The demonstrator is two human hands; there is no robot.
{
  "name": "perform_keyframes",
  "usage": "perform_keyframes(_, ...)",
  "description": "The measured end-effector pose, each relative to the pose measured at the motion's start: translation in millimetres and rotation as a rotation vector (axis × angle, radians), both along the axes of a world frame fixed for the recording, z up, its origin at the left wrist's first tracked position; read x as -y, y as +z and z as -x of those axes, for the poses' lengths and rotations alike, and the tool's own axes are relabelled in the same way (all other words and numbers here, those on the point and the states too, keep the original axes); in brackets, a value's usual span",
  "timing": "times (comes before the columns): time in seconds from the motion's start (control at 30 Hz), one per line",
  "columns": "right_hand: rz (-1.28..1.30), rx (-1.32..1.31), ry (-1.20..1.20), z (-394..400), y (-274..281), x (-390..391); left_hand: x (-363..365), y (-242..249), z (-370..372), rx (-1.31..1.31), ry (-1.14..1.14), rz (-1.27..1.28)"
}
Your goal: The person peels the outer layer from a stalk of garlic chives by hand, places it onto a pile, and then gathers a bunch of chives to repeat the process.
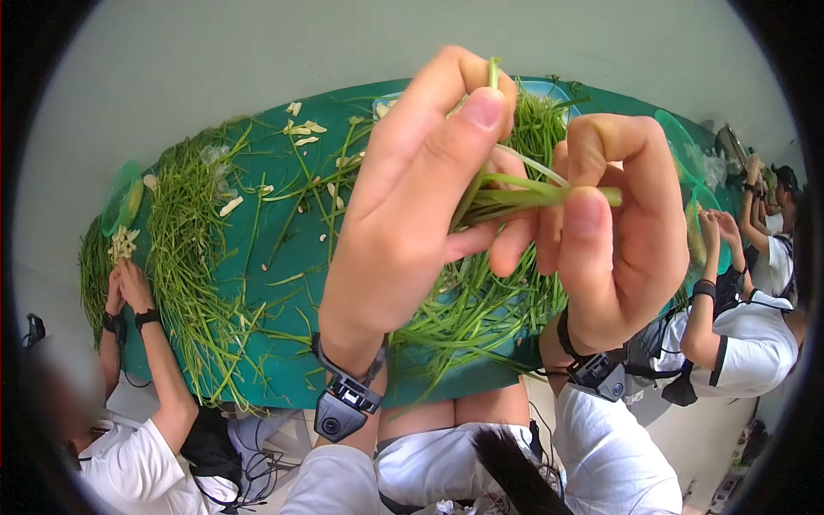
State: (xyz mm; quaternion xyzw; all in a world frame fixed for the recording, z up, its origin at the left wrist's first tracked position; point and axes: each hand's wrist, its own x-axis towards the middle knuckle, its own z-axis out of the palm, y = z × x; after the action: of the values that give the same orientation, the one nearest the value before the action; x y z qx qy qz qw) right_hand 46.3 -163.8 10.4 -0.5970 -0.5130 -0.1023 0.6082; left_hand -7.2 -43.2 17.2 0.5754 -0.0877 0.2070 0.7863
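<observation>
Between left hand point(412, 189) and right hand point(631, 232), green stems point(519, 197), pinched in both

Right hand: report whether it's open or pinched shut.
Pinched shut: the right hand grips green stems, whose ends poke out past the thumb.

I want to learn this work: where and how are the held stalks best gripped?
Probably near the blunt right end, coming from the right: the stalks draw together there, in the right hand, and spread toward the left hand, which hides part of them. A thumb-and-finger pinch should suit this slim bundle.
</observation>
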Motion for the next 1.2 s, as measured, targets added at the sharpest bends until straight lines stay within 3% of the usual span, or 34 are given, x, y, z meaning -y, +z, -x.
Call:
perform_keyframes(0.33, -0.036, -0.040, -0.053, 1.7, -2.4, -5.9, -6.2, -1.5, -0.2, -0.077, 0.018, 0.020)
perform_keyframes(0.4, -0.010, 0.117, -0.061, -3.3, -4.1, -4.7, -7.1, -3.1, 0.1, -0.094, 0.042, 0.031)
perform_keyframes(0.6, 0.079, -0.023, -0.226, 8.3, -1.1, -4.6, -13.9, -7.8, -0.6, -0.082, 0.082, -0.022)
perform_keyframes(0.77, -0.014, 0.127, -0.213, 0.5, 4.3, 13.0, -33.6, -9.1, 1.5, -0.122, 0.320, -0.193)
perform_keyframes(0.93, -0.028, 0.170, -0.260, 4.6, 9.3, 21.0, -31.0, -6.1, 8.2, -0.128, 0.330, -0.234)
perform_keyframes(1.2, -0.050, -0.093, -0.398, 9.1, 9.3, 14.5, -20.7, -3.0, 12.3, -0.120, 0.253, -0.266)
